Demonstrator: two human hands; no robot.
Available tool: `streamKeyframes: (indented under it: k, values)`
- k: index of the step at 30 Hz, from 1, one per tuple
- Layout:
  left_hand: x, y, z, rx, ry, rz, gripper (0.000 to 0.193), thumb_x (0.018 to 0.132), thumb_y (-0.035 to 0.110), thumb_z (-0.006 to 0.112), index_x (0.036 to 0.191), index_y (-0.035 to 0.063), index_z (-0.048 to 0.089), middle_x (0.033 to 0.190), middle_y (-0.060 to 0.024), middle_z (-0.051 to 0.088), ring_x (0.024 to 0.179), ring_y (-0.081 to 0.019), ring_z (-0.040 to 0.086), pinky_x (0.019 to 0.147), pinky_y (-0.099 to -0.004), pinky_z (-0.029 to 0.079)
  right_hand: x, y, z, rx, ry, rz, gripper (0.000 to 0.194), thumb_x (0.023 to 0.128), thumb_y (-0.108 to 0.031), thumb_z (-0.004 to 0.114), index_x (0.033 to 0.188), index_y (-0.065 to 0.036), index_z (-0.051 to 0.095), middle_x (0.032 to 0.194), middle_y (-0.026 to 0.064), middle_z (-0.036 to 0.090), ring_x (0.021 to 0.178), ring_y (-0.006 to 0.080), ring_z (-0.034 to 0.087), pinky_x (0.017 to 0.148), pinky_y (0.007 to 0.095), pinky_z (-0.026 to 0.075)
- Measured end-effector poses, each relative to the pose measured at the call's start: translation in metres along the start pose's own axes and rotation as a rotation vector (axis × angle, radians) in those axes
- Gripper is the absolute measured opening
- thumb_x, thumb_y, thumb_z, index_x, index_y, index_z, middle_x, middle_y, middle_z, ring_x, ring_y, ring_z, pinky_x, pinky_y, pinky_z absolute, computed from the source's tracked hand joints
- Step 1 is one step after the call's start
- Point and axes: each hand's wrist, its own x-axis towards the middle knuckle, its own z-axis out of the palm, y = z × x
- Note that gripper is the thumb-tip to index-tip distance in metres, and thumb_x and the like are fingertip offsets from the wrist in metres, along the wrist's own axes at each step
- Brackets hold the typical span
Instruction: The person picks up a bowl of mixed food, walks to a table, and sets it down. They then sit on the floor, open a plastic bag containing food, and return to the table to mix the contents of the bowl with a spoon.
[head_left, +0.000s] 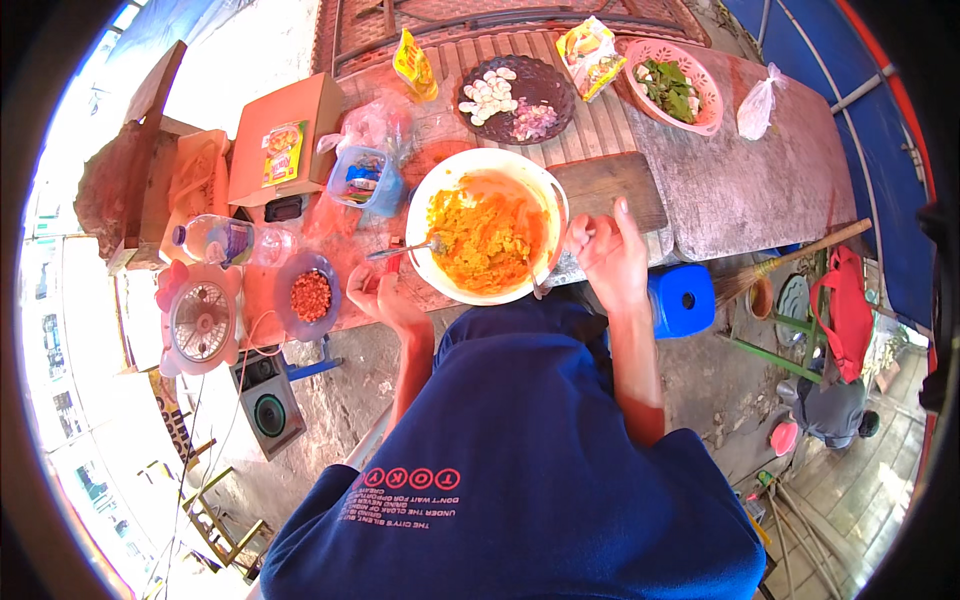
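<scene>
A large white bowl (430, 276) stands at the table's near edge, holding an orange-yellow mash (487, 232). One metal spoon (405, 250) leans over its left rim, and another utensil handle (535, 279) rests at its lower right rim. My left hand (384, 298) is just off the bowl's lower left side, fingers loosely curled, holding nothing visible. To the right of the bowl, my right hand (613, 259) is raised with the palm up, thumb out and fingers partly bent, with nothing seen in it. A wooden board (611, 191) lies beyond the right hand.
Behind the bowl is a dark plate (517, 75) with white slices and chopped shallots. A pink basket (709, 82) holds leaves. To the left are a plastic tub (365, 180), a bottle (217, 238), a purple bowl (283, 289) of red pieces and a small fan (201, 321). A blue stool (681, 300) stands right.
</scene>
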Motion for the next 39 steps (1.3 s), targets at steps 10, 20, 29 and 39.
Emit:
streamKeyframes:
  k: [10,20,29,39]
  values:
    - [-0.070,0.113,0.087,-0.485,-1.381,-0.744,0.092,0.097,0.068,0.019,0.139,-0.0089,0.045,0.141,-0.0252,0.051,0.135,-0.0339,0.045,0.114,-0.0430,0.030,-0.028,0.034,0.046,0.052,-0.476,0.595,0.073,0.101,-0.064,0.029,0.115,0.002,0.058,0.056,0.0101,0.056,0.041,0.0156,0.049,0.042,0.0266,0.039]
    - [-0.193,0.105,0.112,-0.403,-1.619,-0.155,0.082,0.101,0.057,0.021,0.155,-0.0049,0.017,0.165,-0.0181,0.011,0.153,-0.0273,0.003,0.123,-0.0389,-0.002,-0.080,-0.003,0.032,-0.740,0.259,-0.497,0.069,0.107,-0.045,0.031,0.155,0.001,0.015,0.161,0.0179,0.017,0.148,0.0266,0.018,0.120,0.0368,0.018]
    - [-0.275,0.065,0.098,-0.043,-1.687,-0.046,0.064,0.107,0.042,0.020,0.157,0.0004,0.015,0.165,-0.0097,0.014,0.153,-0.0220,0.005,0.124,-0.0380,0.000,-0.190,-0.017,0.016,-0.729,0.213,-0.425,0.082,0.104,-0.056,0.030,0.157,-0.001,0.001,0.165,0.0171,-0.003,0.152,0.0264,-0.005,0.122,0.0403,0.002]
    - [-0.269,0.083,0.099,0.165,-1.715,-0.277,0.073,0.104,0.054,0.022,0.155,0.0004,0.023,0.162,-0.0103,0.024,0.153,-0.0202,0.006,0.124,-0.0405,0.000,-0.217,-0.011,0.004,-0.942,0.376,-0.393,0.066,0.083,-0.058,0.072,0.102,0.005,0.066,0.092,0.0140,0.061,0.087,0.0215,0.060,0.075,0.0338,0.048]
